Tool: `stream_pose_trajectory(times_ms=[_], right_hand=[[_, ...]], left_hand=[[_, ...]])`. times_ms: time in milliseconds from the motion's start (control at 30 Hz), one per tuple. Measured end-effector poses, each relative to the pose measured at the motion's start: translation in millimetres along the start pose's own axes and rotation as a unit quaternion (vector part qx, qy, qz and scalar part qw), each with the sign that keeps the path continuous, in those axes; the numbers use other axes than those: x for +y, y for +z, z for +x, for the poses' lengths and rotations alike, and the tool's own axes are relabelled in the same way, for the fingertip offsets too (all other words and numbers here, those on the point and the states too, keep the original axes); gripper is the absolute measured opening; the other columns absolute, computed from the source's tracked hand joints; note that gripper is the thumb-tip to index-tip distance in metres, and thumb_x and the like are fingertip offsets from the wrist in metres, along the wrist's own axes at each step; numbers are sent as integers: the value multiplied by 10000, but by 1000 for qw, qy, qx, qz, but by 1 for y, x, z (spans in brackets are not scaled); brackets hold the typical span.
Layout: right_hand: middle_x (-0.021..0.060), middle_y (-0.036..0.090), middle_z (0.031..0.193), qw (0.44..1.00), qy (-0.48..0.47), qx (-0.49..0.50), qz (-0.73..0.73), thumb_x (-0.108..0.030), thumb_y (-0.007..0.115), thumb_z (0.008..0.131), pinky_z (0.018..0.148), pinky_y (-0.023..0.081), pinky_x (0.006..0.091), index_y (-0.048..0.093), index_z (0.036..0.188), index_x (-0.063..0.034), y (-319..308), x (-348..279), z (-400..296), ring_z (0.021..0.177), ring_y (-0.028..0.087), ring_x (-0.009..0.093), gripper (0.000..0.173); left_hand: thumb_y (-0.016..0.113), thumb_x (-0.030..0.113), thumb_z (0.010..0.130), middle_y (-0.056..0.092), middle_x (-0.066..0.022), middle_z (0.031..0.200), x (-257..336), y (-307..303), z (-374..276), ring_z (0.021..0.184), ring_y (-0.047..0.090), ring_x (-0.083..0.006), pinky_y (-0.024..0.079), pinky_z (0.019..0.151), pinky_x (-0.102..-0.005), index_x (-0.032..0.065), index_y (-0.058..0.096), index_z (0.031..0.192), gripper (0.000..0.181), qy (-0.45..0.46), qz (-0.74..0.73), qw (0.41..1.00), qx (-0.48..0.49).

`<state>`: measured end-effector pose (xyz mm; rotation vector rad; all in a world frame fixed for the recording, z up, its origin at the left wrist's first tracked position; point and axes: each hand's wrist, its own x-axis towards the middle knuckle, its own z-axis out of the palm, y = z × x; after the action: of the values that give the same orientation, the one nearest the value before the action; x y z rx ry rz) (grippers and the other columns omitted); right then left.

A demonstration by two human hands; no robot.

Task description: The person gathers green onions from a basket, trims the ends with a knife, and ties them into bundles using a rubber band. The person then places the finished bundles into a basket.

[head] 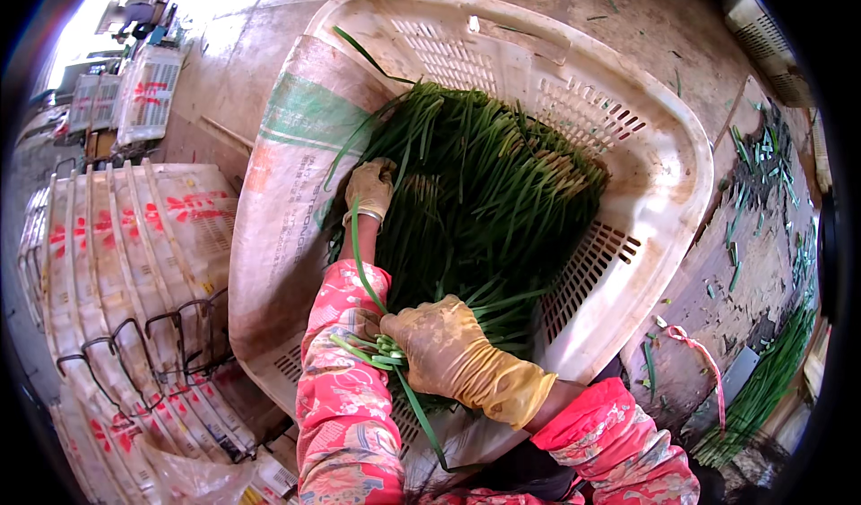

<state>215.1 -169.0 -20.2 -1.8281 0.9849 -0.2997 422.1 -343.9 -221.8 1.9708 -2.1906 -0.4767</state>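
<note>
A white plastic basket (693,148) stands before me, stacked with long green leaves, apparently garlic chives (464,148). My right hand (444,350), in a yellowed glove, is closed around a small bunch of chives (383,353) above the near end of the basket. The bunch's pale cut ends point left, and loose leaves hang from it. My left hand (371,185), also gloved, reaches down to the left edge of the pile, beside a woven sack (289,189) draped over the basket's wall. Its fingers are curled and partly hidden, so what they hold is unclear.
White plastic crates (141,229) with red marks and black wire handles are stacked at left. More crates (149,94) stand far left. On the right, a worn board (699,290) carries leaf scraps, a flat metal blade (730,377), a pink strip (713,364) and another chive pile (773,377).
</note>
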Motion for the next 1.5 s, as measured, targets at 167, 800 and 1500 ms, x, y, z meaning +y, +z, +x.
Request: stream_pose_trajectory(times_ms=[167, 800, 1500], right_hand=[[105, 707, 883, 1000, -11, 19, -9, -173, 690, 736, 743, 503, 448, 646, 938, -85, 5, 5, 1, 851, 703, 303, 224], [88, 698, 856, 999, -7, 47, -1, -156, 707, 706, 734, 481, 441, 661, 932, -110, 6, -1, -1, 849, 692, 286, 235], [93, 665, 825, 996, 24, 90, -2, -149, 693, 698, 702, 468, 438, 616, 917, -107, -1, -2, 1, 806, 671, 300, 236]], left_hand=[[756, 277, 762, 708, -159, 1007, 24, -2, -35, 1016, 634, -360, 496, 917, -426, 99, 711, 1050, 341, 4, -5, 998, -58], [824, 355, 581, 698, -212, 953, 15, 17, -79, 942, 658, -399, 518, 852, -458, 66, 684, 1053, 571, -167, -13, 985, -29], [706, 117, 803, 642, -111, 1232, 33, -11, -120, 1069, 636, -250, 519, 924, -399, 52, 522, 1332, 564, -105, -569, 812, -83]])
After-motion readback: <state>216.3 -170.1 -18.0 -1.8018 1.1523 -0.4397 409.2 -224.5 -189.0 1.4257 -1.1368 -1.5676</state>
